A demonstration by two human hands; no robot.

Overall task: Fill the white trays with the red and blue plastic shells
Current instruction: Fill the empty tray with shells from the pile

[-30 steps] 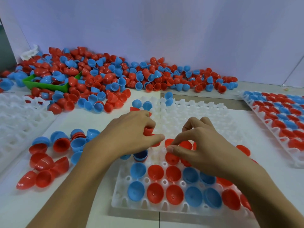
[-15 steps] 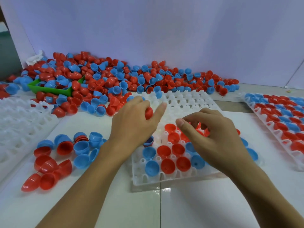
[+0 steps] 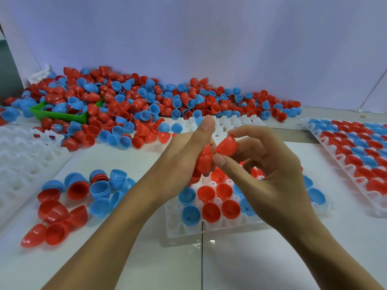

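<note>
A white tray (image 3: 211, 229) lies in front of me, its near rows holding red and blue shells open side up. Above it my left hand (image 3: 184, 158) grips a nested stack of red shells (image 3: 204, 162), thumb raised. My right hand (image 3: 266, 174) pinches a single red shell (image 3: 227, 145) between thumb and forefinger, just to the right of the stack's top. Both hands hover over the tray's middle and hide part of it.
A large heap of loose red and blue shells (image 3: 146, 105) runs along the back wall around a green bin (image 3: 62, 116). A small cluster of shells (image 3: 79, 197) lies at left. A filled tray (image 3: 356, 155) sits at right, bare white trays (image 3: 18, 160) at far left.
Both hands have lifted off the tray cells. My right hand now holds one red shell, pulled away from the stack in my left hand. The view has tilted up.
</note>
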